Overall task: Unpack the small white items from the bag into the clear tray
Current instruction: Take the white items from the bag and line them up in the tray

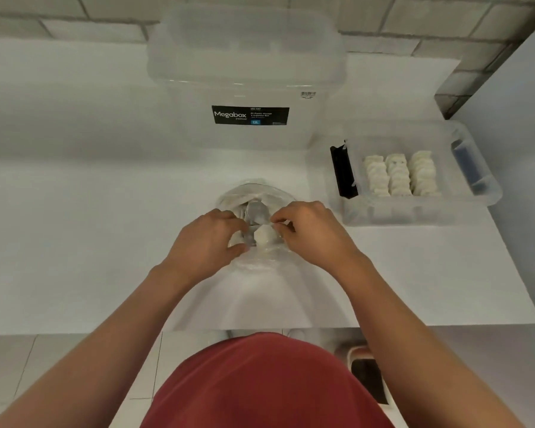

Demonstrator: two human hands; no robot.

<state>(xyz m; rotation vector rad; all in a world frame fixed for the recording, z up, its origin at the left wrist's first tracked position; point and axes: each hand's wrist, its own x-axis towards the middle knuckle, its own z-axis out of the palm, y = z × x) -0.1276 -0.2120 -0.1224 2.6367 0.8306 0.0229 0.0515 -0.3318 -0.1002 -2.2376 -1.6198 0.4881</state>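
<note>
Two hands: left hand (pixel 209 239), right hand (pixel 311 231). One clear bag (pixel 254 199), with one white item (pixel 265 236) exposed at its mouth. One clear tray (pixel 485 193) containing three rows of white items (pixel 400 174). One lidded storage box (pixel 247 88) bearing one black label (pixel 250 115).

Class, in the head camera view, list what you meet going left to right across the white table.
Left hand → bag → right hand → clear tray holding three rows of small white items.

Thin, glossy, crinkled clear plastic bag (pixel 257 211); smooth translucent plastic tray (pixel 414 208) holding matt off-white items (pixel 399 174); matt smooth white worktop (pixel 90 227); frosted plastic lidded box (pixel 244 72).
</note>
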